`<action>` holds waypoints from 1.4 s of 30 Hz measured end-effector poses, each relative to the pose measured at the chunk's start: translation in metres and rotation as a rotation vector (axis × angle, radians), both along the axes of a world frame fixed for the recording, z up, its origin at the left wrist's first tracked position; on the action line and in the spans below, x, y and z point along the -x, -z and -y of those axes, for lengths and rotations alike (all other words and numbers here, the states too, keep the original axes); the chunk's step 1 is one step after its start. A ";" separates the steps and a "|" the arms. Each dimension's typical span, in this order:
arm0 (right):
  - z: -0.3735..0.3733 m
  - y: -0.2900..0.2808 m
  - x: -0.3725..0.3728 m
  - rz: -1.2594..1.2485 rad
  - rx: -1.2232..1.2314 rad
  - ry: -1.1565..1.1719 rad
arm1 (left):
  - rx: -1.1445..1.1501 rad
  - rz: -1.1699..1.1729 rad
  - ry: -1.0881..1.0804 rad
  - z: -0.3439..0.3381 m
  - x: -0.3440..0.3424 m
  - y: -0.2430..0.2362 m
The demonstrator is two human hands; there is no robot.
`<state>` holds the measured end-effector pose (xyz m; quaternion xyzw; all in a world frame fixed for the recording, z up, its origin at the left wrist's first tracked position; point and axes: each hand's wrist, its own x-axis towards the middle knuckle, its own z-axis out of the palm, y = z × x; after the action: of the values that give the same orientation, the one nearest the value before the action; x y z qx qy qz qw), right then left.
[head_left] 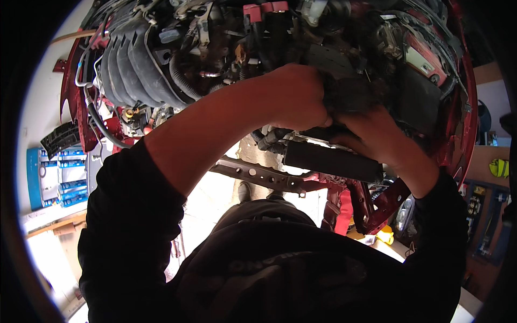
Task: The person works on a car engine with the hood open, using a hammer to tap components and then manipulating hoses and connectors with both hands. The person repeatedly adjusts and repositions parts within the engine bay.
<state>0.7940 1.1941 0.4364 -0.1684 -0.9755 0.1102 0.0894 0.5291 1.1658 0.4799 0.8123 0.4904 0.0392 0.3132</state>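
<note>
Nearest, a black shirt (301,239); far right, left hand (301,97) and right hand (371,132) close together at a dark part (353,94). I can't tell their grip. Probably stiff, light; hold its edges.

Bright pale floor (211,195), white wall (40,113) and blue rack (34,178) at left.

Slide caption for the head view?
Left hand and right hand at a dark, blurred part in a red car's engine bay.
</note>
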 end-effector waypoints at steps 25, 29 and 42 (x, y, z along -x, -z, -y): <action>0.010 -0.031 -0.016 0.133 0.112 0.113 | -0.342 0.160 -0.288 0.037 -0.005 0.005; 0.020 -0.039 -0.025 0.029 0.189 0.096 | -0.259 0.121 -0.170 0.021 -0.026 -0.017; 0.069 -0.054 0.053 0.138 0.551 0.881 | 0.223 0.943 0.128 -0.018 0.027 0.021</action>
<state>0.7409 1.1254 0.4908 -0.5868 -0.7507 0.3031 0.0154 0.5018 1.1840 0.4589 0.6961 0.2453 0.3307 0.5881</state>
